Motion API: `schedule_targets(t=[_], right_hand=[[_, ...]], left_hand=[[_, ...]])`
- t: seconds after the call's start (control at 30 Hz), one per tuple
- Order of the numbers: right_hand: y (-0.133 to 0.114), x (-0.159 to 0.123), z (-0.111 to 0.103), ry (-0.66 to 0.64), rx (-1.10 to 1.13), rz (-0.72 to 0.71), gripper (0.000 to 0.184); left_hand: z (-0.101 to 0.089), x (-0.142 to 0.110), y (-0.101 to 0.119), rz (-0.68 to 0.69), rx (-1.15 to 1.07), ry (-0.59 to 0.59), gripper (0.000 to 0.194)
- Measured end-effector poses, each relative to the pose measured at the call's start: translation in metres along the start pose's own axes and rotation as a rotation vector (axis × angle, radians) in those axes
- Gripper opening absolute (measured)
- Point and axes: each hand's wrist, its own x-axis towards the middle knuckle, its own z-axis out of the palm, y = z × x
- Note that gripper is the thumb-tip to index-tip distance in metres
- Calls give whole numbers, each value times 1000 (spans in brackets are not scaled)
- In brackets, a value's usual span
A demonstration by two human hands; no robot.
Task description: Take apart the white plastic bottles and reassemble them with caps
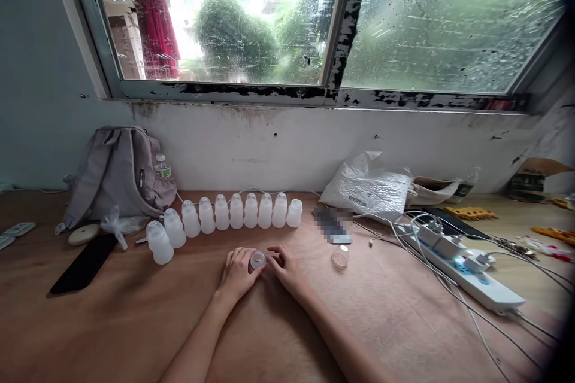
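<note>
My left hand (237, 272) is curled around a small clear bottle top (257, 260), a round piece with a ring-shaped rim, resting at the table surface. Just to its right lies my right hand (285, 269), fingers loosely bent with a gap between thumb and forefinger; whether its thumb touches the piece I cannot tell. Beyond both hands, several frosted baby bottles (221, 212) stand upright in a curved row, most with domed covers. The rightmost bottle (294, 213) has no dome. A clear dome cover (340, 256) sits apart on the right.
A grey backpack (114, 173), a black phone (84, 264) and a knotted plastic bag (122, 224) lie left. A silver mailing bag (368, 188) rests against the wall. Cables run around the white power strip (489, 290) on the right. A pixelated item (333, 225) lies near the bottles.
</note>
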Motion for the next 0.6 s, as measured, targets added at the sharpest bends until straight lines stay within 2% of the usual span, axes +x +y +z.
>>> schedule_targets(t=[0.13,0.23,0.33,0.37,0.47,0.6], right_hand=[[-5,-1,-1,-6,-16,-15,18],[-5,-1,-1,-12,-30,-10,20],[-4,-2,0,-37,-40,-48,30],[-4,-2,0,-52,-38,-83,35],[-6,-6,0,-101,-22,-208,43],[-14,-12,2,-77,9,-219,27]], left_hand=[[1,0,1,1,28,-35,33],[2,1,1,5,8,11,42],[5,4,3,5,-79,68,21],[6,5,4,-18,-133,91,16],[8,6,9,-136,-373,150,20],[10,7,14,-291,-721,138,25]])
